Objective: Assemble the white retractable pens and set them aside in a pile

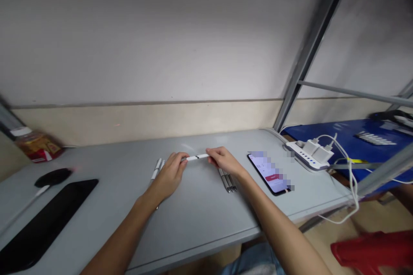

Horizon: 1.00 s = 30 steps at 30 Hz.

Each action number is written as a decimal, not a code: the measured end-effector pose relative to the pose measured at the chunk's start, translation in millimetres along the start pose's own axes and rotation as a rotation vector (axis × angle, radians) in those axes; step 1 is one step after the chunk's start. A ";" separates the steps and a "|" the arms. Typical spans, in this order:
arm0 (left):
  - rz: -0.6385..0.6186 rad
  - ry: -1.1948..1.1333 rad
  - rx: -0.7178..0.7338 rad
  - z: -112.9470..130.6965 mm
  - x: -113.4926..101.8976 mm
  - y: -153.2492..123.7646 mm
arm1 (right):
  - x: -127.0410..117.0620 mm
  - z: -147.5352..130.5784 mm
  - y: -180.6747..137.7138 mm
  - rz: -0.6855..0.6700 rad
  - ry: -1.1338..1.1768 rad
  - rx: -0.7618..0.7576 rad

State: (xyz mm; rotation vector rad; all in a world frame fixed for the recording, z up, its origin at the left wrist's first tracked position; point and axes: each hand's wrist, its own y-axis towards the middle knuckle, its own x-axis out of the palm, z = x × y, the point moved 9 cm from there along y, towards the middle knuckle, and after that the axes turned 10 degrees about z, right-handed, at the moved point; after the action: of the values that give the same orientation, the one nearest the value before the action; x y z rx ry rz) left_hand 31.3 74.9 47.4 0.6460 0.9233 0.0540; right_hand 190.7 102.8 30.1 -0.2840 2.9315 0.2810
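A white pen [192, 158] with dark markings is held level above the grey table [190, 210]. My left hand [172, 172] pinches its left end, and my right hand [224, 161] grips its right end between thumb and fingers. Beside my left hand lie a couple of white pens [156, 168], partly covered by the hand. Under my right wrist several pens [226, 181] with grey grips lie side by side, their tips toward me; the wrist hides their far ends.
On the right are a lit phone [269, 174] and a white power strip [306, 157] with plugged chargers and loose cables. At the left lie a black tablet-like slab [48, 223], a black oval object [53, 177] with a white cable, and a jar [37, 144]. A metal post [309, 56] rises at the right.
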 end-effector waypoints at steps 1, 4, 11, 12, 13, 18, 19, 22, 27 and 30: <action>0.005 0.003 -0.002 0.0 -0.8 0.4 | 0.1 -0.2 0.3 0.012 -0.002 -0.005; 0.015 0.038 0.039 3.7 -2.2 1.5 | 0.8 3.7 1.5 0.033 -0.003 0.021; 0.031 0.191 0.143 6.7 -3.1 1.6 | 5.8 11.9 0.7 -0.018 0.007 0.094; 0.033 0.201 0.154 7.7 -3.3 1.4 | 5.6 11.1 0.2 -0.016 0.007 0.093; 0.037 0.209 0.162 8.7 -3.8 1.4 | 5.7 10.3 -0.3 -0.016 0.005 0.094; 0.083 0.220 0.178 13.1 -9.7 2.0 | 10.1 0.8 -3.8 -0.037 0.025 0.044; 0.096 0.212 0.172 12.5 -11.4 2.4 | 11.3 -3.2 -4.4 -0.040 0.024 0.004; 0.117 0.159 0.121 6.4 -14.6 3.0 | 10.5 -18.9 -6.3 0.005 -0.057 -0.177; 0.097 0.075 0.015 -5.0 -10.3 2.9 | 2.6 -38.9 -11.4 0.166 -0.231 -0.426; 0.098 0.060 -0.003 -5.7 -8.0 3.4 | -1.3 -36.4 -10.3 0.201 -0.185 -0.428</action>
State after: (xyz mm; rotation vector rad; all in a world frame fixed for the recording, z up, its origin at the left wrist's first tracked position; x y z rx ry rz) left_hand 22.8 78.0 52.6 0.6891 0.9484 0.1625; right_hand 188.2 85.6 63.8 -0.0146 2.6909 0.9146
